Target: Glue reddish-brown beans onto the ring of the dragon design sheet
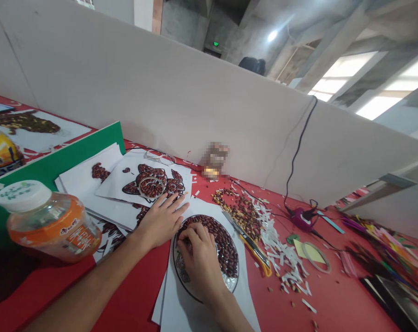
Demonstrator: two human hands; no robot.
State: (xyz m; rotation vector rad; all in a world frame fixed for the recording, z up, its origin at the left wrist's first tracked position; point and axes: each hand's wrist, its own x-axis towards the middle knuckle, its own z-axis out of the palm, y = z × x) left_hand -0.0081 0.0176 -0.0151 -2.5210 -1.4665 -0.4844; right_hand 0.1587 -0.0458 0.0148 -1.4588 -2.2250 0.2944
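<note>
My left hand (164, 219) lies flat with fingers spread, between a sheet bearing a bean-covered animal picture (174, 186) and the paper in front of me. My right hand (202, 263) bends over a round outline on that white paper (183, 318), thumb and fingers pinched together near its left side. Whatever the fingertips hold is hidden. Dark red beans (226, 244) fill the upper and right parts of the round outline. A shiny, clear patch shows at its lower right. A utility knife (248, 244) with a yellow handle rests along the paper's right edge.
Loose mixed beans (241, 210) and white paper shreds (278, 244) lie to the right. Beyond are a tape ring (315, 257) and a purple power socket (302, 217) with black cords. A plastic jar (53, 226) and green board (74, 152) stand left; a pale partition (195, 92) rises behind.
</note>
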